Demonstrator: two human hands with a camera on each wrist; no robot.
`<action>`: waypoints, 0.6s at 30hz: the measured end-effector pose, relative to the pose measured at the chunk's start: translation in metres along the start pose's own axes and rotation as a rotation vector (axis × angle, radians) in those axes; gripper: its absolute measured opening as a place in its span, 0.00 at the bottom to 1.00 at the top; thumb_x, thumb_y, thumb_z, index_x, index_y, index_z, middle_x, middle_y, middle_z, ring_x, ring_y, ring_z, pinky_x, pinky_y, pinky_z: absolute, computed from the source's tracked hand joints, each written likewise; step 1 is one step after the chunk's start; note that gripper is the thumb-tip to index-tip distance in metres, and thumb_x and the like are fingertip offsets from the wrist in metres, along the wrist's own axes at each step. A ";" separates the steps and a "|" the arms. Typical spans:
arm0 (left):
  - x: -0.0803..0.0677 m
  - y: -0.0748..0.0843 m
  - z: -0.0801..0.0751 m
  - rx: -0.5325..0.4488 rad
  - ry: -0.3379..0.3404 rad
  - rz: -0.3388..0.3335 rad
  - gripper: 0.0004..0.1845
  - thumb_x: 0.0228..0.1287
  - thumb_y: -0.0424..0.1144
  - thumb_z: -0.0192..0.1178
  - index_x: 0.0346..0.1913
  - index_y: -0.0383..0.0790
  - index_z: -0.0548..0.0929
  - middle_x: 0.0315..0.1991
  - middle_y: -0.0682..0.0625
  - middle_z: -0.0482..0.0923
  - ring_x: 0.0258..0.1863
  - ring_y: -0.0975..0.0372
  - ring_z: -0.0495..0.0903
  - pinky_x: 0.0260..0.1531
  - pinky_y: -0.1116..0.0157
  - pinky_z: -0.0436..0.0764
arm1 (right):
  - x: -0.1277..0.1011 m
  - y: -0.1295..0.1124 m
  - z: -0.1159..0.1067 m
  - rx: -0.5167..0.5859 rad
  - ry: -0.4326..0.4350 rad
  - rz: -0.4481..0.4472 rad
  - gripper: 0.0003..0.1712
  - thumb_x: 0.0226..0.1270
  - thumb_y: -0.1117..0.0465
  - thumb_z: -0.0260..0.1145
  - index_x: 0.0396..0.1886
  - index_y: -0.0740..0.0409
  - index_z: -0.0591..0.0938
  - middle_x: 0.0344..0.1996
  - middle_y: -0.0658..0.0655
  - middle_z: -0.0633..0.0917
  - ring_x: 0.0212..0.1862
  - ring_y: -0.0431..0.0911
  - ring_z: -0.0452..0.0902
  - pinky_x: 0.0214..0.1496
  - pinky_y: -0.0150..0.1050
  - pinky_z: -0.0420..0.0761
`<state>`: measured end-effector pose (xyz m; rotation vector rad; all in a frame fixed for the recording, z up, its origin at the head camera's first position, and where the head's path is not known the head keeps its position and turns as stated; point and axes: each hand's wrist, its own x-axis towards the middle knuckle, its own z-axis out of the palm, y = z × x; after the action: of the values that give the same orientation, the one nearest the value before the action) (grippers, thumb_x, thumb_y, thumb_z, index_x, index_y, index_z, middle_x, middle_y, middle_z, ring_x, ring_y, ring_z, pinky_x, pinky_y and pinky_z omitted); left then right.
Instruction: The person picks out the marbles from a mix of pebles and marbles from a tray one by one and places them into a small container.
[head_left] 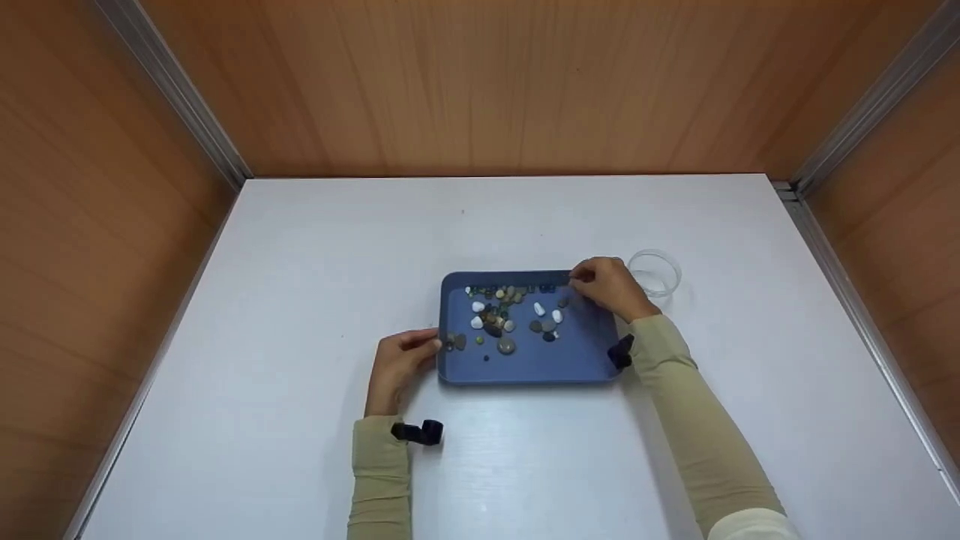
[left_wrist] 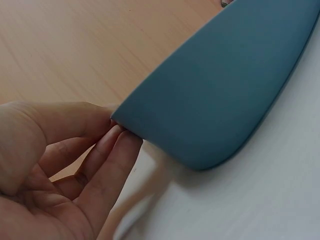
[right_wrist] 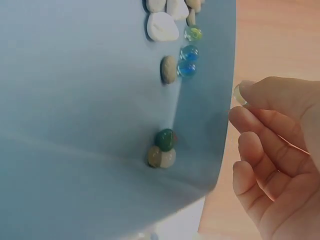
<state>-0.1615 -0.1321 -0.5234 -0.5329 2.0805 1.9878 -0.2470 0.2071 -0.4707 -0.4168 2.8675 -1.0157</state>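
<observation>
only right wrist view shows pinched marble (right_wrist: pixel 238 96)

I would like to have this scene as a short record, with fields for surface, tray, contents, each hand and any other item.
Surface: white table
Tray: blue, on the table
Contents: stones, some of them white, and glass marbles
Left hand: holds the tray's left edge
Right hand: pinches a clear marble by the tray's far edge
Other item: clear round dish, right of the tray
</observation>
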 end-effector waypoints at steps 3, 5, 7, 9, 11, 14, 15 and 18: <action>0.000 0.000 -0.001 0.002 0.000 -0.010 0.14 0.57 0.30 0.67 0.47 0.35 0.86 0.49 0.42 0.82 0.45 0.60 0.81 0.43 0.68 0.83 | -0.001 0.001 -0.004 0.009 -0.002 -0.001 0.12 0.64 0.64 0.64 0.44 0.67 0.85 0.40 0.64 0.86 0.40 0.52 0.80 0.40 0.43 0.80; 0.001 0.000 -0.001 0.002 -0.002 -0.005 0.14 0.57 0.30 0.67 0.47 0.35 0.85 0.48 0.42 0.82 0.44 0.60 0.81 0.43 0.68 0.83 | -0.001 0.002 -0.006 0.018 -0.001 0.005 0.12 0.64 0.64 0.65 0.44 0.66 0.85 0.40 0.63 0.86 0.37 0.50 0.80 0.37 0.40 0.79; 0.001 -0.001 -0.001 -0.005 -0.005 0.005 0.14 0.57 0.29 0.67 0.48 0.33 0.85 0.48 0.41 0.82 0.43 0.60 0.81 0.43 0.68 0.83 | -0.001 0.002 -0.008 0.022 0.000 0.009 0.11 0.64 0.63 0.65 0.43 0.65 0.85 0.39 0.63 0.86 0.36 0.49 0.81 0.35 0.39 0.79; 0.001 -0.001 -0.001 -0.011 -0.006 0.017 0.14 0.57 0.28 0.66 0.48 0.32 0.85 0.48 0.41 0.82 0.42 0.61 0.82 0.42 0.68 0.83 | -0.002 0.002 -0.010 0.030 0.001 0.014 0.11 0.65 0.62 0.65 0.42 0.64 0.86 0.39 0.62 0.86 0.34 0.48 0.81 0.34 0.38 0.79; 0.001 -0.001 0.000 -0.017 -0.006 0.026 0.14 0.57 0.28 0.66 0.48 0.32 0.85 0.47 0.40 0.82 0.42 0.61 0.82 0.42 0.68 0.83 | -0.002 0.003 -0.013 0.032 0.004 0.016 0.10 0.65 0.62 0.65 0.42 0.63 0.86 0.39 0.61 0.86 0.34 0.48 0.82 0.34 0.38 0.80; 0.001 -0.002 0.000 -0.014 -0.003 0.022 0.14 0.56 0.28 0.67 0.47 0.32 0.85 0.47 0.41 0.82 0.43 0.61 0.82 0.42 0.68 0.83 | -0.003 0.004 -0.016 0.018 0.018 0.004 0.10 0.64 0.62 0.65 0.41 0.63 0.86 0.38 0.61 0.86 0.35 0.48 0.80 0.35 0.38 0.79; 0.001 -0.002 0.000 -0.013 -0.001 0.019 0.14 0.56 0.29 0.67 0.47 0.32 0.85 0.47 0.41 0.82 0.43 0.61 0.82 0.43 0.68 0.83 | -0.004 0.004 -0.017 0.011 0.025 0.000 0.10 0.64 0.62 0.66 0.41 0.62 0.86 0.38 0.61 0.86 0.35 0.48 0.79 0.35 0.39 0.78; 0.001 -0.001 0.000 -0.011 0.002 0.008 0.14 0.55 0.29 0.68 0.47 0.33 0.85 0.47 0.41 0.82 0.44 0.60 0.82 0.44 0.67 0.83 | -0.005 0.006 -0.020 -0.010 0.039 -0.008 0.10 0.64 0.61 0.66 0.41 0.62 0.87 0.37 0.60 0.86 0.35 0.49 0.77 0.36 0.40 0.77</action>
<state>-0.1621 -0.1324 -0.5253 -0.5299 2.0766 2.0051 -0.2471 0.2253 -0.4588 -0.4144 2.9088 -1.0218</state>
